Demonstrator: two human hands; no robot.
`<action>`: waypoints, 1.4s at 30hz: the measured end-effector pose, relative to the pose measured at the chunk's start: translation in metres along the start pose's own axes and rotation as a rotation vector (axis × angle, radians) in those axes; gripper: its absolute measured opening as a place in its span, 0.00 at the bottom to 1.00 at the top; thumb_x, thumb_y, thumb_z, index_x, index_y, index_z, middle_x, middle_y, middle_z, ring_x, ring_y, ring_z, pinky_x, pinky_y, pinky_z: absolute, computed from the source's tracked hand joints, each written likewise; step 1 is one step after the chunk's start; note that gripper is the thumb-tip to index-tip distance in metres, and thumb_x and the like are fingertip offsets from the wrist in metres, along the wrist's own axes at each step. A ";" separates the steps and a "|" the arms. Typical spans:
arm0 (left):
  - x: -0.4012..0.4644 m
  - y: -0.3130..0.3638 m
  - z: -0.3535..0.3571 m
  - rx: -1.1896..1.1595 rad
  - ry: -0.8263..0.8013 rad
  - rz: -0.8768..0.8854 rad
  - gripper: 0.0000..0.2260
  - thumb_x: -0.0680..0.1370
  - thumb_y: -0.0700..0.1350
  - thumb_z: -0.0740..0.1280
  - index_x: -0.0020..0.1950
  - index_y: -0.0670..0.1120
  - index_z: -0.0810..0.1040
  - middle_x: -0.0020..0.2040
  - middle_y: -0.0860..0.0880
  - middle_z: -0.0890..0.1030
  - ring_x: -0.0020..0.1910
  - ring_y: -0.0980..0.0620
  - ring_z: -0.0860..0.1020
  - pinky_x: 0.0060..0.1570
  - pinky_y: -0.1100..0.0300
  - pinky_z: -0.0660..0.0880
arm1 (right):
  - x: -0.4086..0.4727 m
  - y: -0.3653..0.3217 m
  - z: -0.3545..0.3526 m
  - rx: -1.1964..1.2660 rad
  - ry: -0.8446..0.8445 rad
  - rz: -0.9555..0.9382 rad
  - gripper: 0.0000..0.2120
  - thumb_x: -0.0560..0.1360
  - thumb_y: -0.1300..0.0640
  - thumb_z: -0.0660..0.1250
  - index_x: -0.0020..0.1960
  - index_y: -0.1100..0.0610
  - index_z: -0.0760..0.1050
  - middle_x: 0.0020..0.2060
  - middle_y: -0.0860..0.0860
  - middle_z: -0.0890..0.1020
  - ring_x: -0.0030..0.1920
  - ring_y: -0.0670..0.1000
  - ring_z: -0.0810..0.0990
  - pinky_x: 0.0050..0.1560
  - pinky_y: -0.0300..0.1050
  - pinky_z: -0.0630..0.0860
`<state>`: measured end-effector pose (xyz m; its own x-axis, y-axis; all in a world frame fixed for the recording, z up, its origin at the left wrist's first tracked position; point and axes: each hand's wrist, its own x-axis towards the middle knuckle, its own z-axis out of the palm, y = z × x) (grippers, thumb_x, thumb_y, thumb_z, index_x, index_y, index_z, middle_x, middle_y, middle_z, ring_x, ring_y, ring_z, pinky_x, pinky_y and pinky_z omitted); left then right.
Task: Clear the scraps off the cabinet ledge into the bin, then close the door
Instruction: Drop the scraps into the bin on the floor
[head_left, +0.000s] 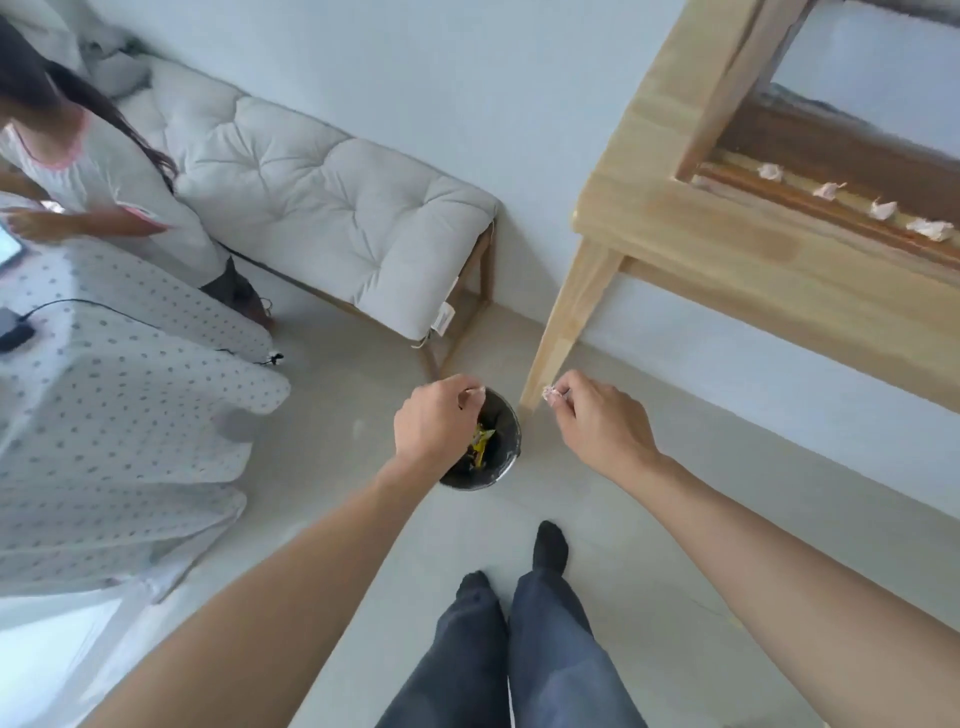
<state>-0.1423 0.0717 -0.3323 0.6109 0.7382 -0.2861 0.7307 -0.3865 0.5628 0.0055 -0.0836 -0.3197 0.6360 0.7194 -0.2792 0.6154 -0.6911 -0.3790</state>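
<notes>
Both hands hover at the bin: left hand curled over it, contents unclear, right hand pinching a scrap at its 2 o'clock, outside the rim, likely to hit the floor; four scraps remain on the ledge.

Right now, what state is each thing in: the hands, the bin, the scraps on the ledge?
Left hand: over the bin, fingers curled.
Right hand: beside the bin, fingers pinching a pale scrap.
Bin: open on the floor, already holding rubbish.
Ledge scraps: four still lying in a row.
Cabinet: its opening is uncovered.
</notes>
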 end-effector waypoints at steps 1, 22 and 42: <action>0.006 -0.019 0.013 0.010 -0.002 -0.031 0.11 0.81 0.55 0.64 0.58 0.61 0.84 0.51 0.56 0.87 0.52 0.45 0.83 0.52 0.50 0.80 | 0.012 0.002 0.020 -0.015 -0.031 -0.010 0.13 0.86 0.46 0.57 0.61 0.52 0.75 0.51 0.51 0.87 0.52 0.61 0.85 0.49 0.55 0.80; 0.100 -0.183 0.171 0.072 -0.199 -0.318 0.28 0.77 0.60 0.71 0.77 0.60 0.69 0.57 0.53 0.85 0.56 0.45 0.82 0.52 0.47 0.81 | 0.112 0.046 0.234 -0.034 -0.418 0.025 0.29 0.80 0.39 0.66 0.78 0.48 0.69 0.58 0.45 0.85 0.61 0.56 0.83 0.59 0.56 0.80; 0.024 0.049 -0.116 -0.001 0.019 0.051 0.29 0.75 0.64 0.68 0.76 0.64 0.68 0.42 0.62 0.81 0.47 0.52 0.81 0.51 0.51 0.79 | 0.006 -0.076 -0.089 0.220 0.074 -0.019 0.27 0.78 0.31 0.63 0.73 0.43 0.75 0.55 0.38 0.87 0.60 0.49 0.84 0.56 0.50 0.76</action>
<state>-0.1269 0.1344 -0.2218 0.6418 0.7276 -0.2422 0.6980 -0.4235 0.5775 0.0039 -0.0331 -0.2144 0.6622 0.7199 -0.2079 0.5167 -0.6396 -0.5691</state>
